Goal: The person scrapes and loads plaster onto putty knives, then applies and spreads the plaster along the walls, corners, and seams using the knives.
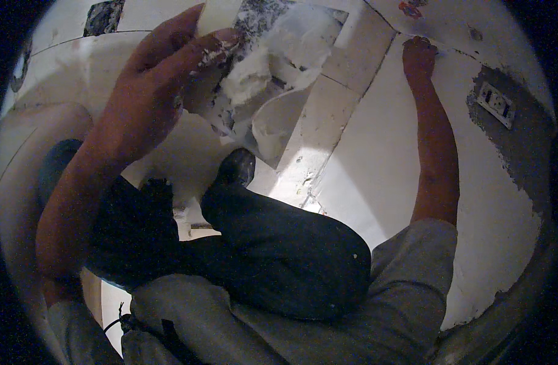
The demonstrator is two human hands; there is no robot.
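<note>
My left hand [148, 85] is closed at the edge of a flat, square-cornered plate [291, 137], its thumb over the near side. White plaster [251, 79] lies in thick lumps on the plate, and some is smeared on the thumb and fingers. Out to the right, my right hand [419, 53] is closed in a fist against the white wall [376, 146], near a dark joint line. Whatever it grips is too small and dim to make out. The arm reaches up from a grey sleeve.
A pale electrical socket [497, 104] sits in a rough grey patch of wall at the right. Below the wall runs a tile strip [346, 67] with dark joints. My bent legs in dark trousers [285, 255] and a dark shoe [237, 165] are beneath the plate.
</note>
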